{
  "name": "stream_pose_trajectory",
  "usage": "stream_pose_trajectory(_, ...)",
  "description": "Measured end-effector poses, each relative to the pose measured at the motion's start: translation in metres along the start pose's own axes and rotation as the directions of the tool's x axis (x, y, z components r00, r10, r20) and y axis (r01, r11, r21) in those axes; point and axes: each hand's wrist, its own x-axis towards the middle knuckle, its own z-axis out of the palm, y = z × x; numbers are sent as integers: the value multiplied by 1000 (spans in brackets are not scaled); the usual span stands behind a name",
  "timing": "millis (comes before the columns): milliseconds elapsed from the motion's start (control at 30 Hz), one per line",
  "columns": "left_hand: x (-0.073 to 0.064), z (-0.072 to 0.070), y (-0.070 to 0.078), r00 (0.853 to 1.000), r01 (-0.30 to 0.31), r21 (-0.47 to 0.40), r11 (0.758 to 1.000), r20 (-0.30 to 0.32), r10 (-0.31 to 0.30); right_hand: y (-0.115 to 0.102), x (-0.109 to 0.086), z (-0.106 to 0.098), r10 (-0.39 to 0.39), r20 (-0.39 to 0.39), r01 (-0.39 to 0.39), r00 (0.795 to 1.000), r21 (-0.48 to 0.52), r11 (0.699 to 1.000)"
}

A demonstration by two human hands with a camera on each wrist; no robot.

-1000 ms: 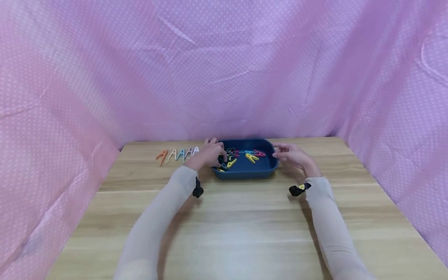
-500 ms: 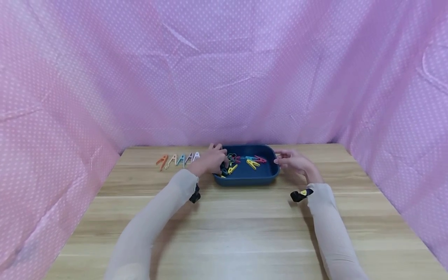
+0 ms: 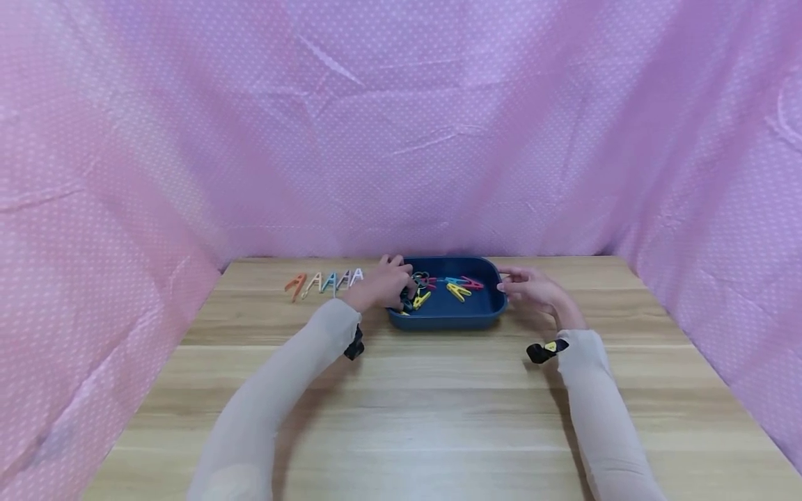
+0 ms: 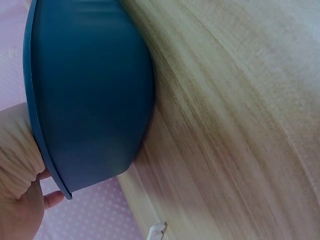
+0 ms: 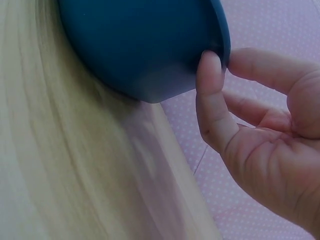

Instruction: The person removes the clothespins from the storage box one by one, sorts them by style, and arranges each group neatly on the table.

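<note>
A dark blue tray (image 3: 447, 323) stands at the back of the table with loose plastic clothespins in it. Yellow (image 3: 459, 291) and red (image 3: 472, 283) clothespins lie toward its right half; dark ones and another yellow clothespin (image 3: 422, 300) are bunched at the left. My left hand (image 3: 385, 283) reaches over the left rim, its fingers bent down among the dark clothespins. The tray wall hides those fingertips in the left wrist view, so I cannot tell whether they grip one. At the right end, my right hand (image 5: 260, 120) pinches the rim between thumb and forefinger.
Left of the tray, several clothespins stand in a row on the wooden table (image 3: 426, 417): orange (image 3: 296, 285), cream (image 3: 312, 284), blue (image 3: 330, 281), greyish purple (image 3: 343, 280) and white (image 3: 357, 276). A pink dotted cloth (image 3: 401, 139) hangs behind and along both sides.
The head view has shifted slightly. My left hand stays among the clothespins at the tray's left end, and my right hand keeps its place on the right rim.
</note>
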Motion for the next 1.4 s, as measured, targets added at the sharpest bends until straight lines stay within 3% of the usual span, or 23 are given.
stream_pose_trajectory(67, 1, 0, 1, 1000, -9, -2, 1000, 2, 9, 1, -1, 0, 9, -2, -9, 1000, -11, 1000)
stream_pose_trajectory(300, 4, -2, 1, 1000, -21, 49, 999, 9, 21, -1, 0, 0, 1, 13, -2, 1000, 126, 992)
stream_pose_trajectory(500, 5, -1, 1, 999, -22, 70, 997, 39, 19, -2, 1, 2, -6, 17, 3, 1000, 132, 991)
stream_pose_trajectory(600, 6, 1, 2, 999, -36, 66, 997, 21, 34, -1, 1, 2, -1, 15, -1, 1000, 135, 991)
stream_pose_trajectory(767, 7, 3, 5, 999, -39, 5, 999, -22, 39, 0, 1, 2, 13, -1, -13, 1000, 123, 992)
stream_pose_trajectory(967, 7, 3, 7, 998, -3, -86, 996, -59, -2, -1, 2, 2, 14, -15, -12, 1000, 127, 992)
stream_pose_trajectory(1167, 5, 1, 6, 996, 35, -179, 983, -73, -49, -2, 1, 2, 28, -22, -26, 999, 116, 993)
stream_pose_trajectory(1400, 5, 3, 5, 991, 32, -266, 963, -116, -65, -2, 0, 1, 32, -16, -30, 999, 109, 994)
